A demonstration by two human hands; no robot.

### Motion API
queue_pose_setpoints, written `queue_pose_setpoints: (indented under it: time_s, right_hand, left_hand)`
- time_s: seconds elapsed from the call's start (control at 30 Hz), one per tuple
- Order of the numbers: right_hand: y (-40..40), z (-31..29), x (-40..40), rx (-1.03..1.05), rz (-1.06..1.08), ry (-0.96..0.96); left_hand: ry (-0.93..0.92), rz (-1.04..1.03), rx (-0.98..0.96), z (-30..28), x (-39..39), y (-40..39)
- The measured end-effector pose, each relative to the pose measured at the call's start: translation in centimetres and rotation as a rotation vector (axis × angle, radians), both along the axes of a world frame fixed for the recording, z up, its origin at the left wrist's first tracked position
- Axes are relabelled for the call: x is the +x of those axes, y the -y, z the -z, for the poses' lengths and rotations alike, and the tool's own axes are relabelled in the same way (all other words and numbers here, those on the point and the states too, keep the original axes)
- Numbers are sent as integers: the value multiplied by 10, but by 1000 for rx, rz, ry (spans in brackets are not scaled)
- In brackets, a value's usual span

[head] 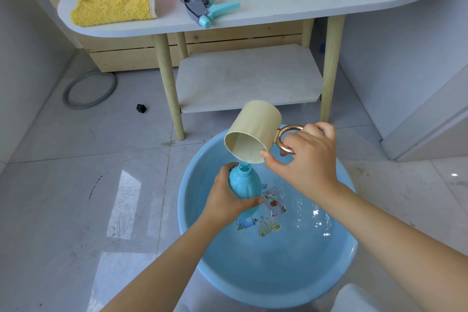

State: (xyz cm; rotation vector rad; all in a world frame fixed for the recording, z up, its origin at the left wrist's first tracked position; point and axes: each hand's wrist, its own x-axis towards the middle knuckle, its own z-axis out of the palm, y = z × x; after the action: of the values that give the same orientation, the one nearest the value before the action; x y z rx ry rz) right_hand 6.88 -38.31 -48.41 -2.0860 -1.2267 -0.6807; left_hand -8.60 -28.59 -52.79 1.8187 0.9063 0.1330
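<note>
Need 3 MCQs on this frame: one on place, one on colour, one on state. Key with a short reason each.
1. Where does the spray head lie?
A. on the table top, right of the yellow cloth
B. in the basin
C. on the lower shelf

2. What colour is the cup in the right hand?
A. pink
B. beige
C. green

3. How is that cup held?
A. upright
B. upside down on the floor
C. tilted, water running into the blue bottle that the left hand grips

Key:
1 A: it lies on the white top beside the cloth.
2 B: the cup's wall is plainly beige.
3 C: a stream falls from its rim into the bottle's mouth.
</note>
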Motion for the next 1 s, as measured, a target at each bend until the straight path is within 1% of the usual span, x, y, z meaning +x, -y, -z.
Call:
queue_pose_setpoints:
  time_s: [0.4, 0.7, 0.8, 1.0]
  right_hand:
    - [-1, 2, 2, 32, -29, 61]
    - [-1, 5, 2, 16, -23, 78]
    - [-1, 3, 1, 10, -6, 16]
    - [-5, 9, 5, -33, 156, -273]
  left_hand:
    - [8, -11, -9, 1, 1, -1]
    - [12, -15, -21, 1, 2, -1]
    - [17, -28, -23, 1, 3, -1]
    - [31, -76, -41, 2, 2, -3]
